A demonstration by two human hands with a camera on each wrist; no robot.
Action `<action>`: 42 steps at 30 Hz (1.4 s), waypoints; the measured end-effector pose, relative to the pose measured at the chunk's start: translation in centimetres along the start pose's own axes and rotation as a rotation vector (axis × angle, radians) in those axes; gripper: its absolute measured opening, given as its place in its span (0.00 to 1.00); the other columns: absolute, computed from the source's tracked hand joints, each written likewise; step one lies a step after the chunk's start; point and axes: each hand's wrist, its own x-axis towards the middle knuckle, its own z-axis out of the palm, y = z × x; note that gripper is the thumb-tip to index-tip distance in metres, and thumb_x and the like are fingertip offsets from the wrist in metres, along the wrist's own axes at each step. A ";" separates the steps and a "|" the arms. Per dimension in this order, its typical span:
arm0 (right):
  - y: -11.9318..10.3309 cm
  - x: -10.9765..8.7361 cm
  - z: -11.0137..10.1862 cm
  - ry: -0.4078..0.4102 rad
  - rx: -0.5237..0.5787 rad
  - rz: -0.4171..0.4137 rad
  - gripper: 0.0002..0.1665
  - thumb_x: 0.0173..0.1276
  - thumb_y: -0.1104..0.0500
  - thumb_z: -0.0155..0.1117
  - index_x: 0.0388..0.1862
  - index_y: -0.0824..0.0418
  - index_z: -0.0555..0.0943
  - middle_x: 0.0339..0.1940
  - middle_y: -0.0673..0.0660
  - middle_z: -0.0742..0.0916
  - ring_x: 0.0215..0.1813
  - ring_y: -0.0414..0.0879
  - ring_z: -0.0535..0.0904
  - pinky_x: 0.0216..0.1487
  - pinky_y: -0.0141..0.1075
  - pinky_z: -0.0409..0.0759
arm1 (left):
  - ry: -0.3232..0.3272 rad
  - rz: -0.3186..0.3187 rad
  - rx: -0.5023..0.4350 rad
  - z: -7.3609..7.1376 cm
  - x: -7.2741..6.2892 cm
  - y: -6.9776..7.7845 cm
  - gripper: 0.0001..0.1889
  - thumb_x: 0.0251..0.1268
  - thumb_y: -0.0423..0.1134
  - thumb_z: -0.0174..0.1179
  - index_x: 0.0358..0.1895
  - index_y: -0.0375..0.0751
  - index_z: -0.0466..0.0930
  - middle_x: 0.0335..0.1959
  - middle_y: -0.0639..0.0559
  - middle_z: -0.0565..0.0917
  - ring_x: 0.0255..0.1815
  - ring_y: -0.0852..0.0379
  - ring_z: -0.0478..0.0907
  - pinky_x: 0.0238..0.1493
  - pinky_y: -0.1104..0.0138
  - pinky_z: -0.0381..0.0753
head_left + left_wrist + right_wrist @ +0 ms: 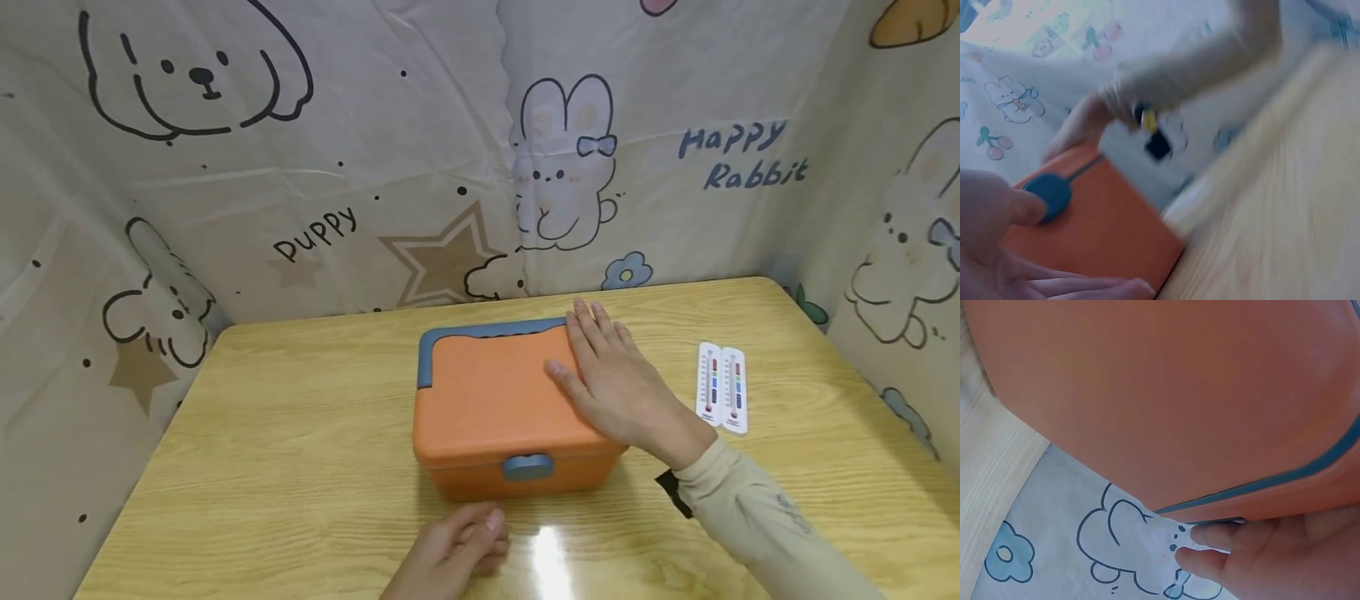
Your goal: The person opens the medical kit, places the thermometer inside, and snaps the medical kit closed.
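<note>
An orange storage box (495, 392) with a blue-grey carrying handle (425, 360) and a blue-grey front latch (528, 467) stands on the wooden table, its lid down. My right hand (618, 383) rests on the right side of the lid, fingers stretched toward the back corner; the right wrist view shows the fingers (1204, 562) along the lid's edge. Just in front of the box, my left hand (457, 546) is loosely bent and holds nothing. In the left wrist view its thumb appears in front of the latch (1049, 197); whether they touch I cannot tell.
Two white thermometer cards (722, 387) lie side by side on the table (300, 433), right of the box. A cartoon-printed cloth (420, 150) hangs behind the table and along both sides. A small black tag (674, 493) hangs by my right wrist.
</note>
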 end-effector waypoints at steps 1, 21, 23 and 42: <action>0.0 0.0 0.0 0.002 0.001 0.000 0.43 0.79 0.39 0.32 0.76 0.71 0.45 0.79 0.65 0.45 0.78 0.59 0.35 0.75 0.56 0.40 | -0.002 -0.016 -0.107 0.4 0.2 0.3 0.29 0.75 0.47 0.49 0.62 0.19 0.67 0.49 0.32 0.82 0.51 0.42 0.81 0.50 0.61 0.81; 0.0 0.0 0.1 0.026 0.054 0.017 0.45 0.78 0.38 0.35 0.76 0.72 0.47 0.79 0.65 0.47 0.78 0.61 0.34 0.73 0.60 0.39 | -0.107 -0.032 -0.817 4.7 3.4 3.4 0.30 0.72 0.49 0.53 0.58 0.21 0.65 0.54 0.28 0.78 0.59 0.35 0.74 0.60 0.53 0.73; 0.0 0.0 0.2 0.027 0.053 0.019 0.45 0.78 0.38 0.35 0.76 0.72 0.47 0.79 0.65 0.47 0.78 0.60 0.35 0.73 0.60 0.39 | -0.093 -0.042 -0.831 4.8 3.6 3.5 0.28 0.71 0.49 0.54 0.56 0.22 0.68 0.53 0.28 0.78 0.58 0.34 0.75 0.59 0.53 0.73; 0.1 0.1 0.3 0.027 0.072 0.011 0.45 0.78 0.39 0.35 0.76 0.72 0.46 0.79 0.65 0.47 0.78 0.60 0.33 0.73 0.59 0.42 | -0.036 -0.005 -0.787 5.0 4.0 3.3 0.20 0.69 0.48 0.55 0.41 0.29 0.77 0.40 0.35 0.85 0.49 0.36 0.81 0.54 0.51 0.77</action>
